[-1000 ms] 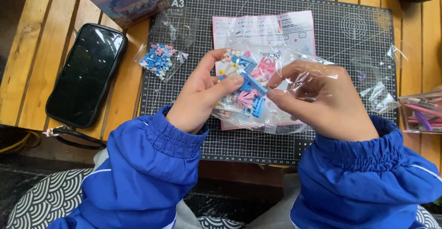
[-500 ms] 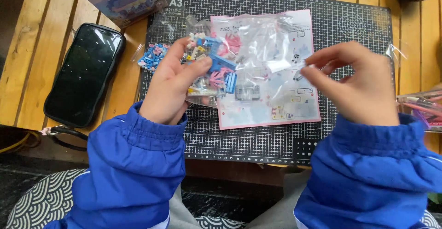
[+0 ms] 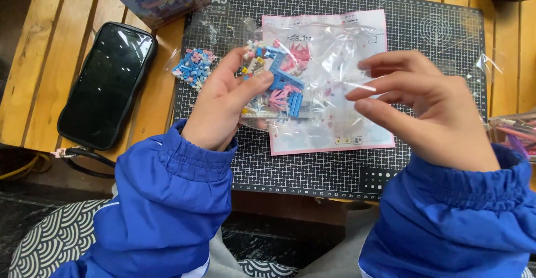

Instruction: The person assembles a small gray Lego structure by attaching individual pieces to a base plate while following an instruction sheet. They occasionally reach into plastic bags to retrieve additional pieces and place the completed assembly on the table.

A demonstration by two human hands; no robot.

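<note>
Left hand (image 3: 226, 107) clamps a clear bag of building bricks (image 3: 276, 85); right hand (image 3: 424, 107), apart, fingers apparently pinching its film.

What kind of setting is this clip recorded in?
Probably a hobby or craft table at home: a gridded cutting mat lies on a wooden slat table, and the left hand holds a clear bag of small building bricks over a pink-edged instruction sheet.

We see a slatted wooden worktop (image 3: 39, 49) under soft even light, a dark gridded cutting mat (image 3: 312, 172) spread across it, beneath the fingers.
</note>
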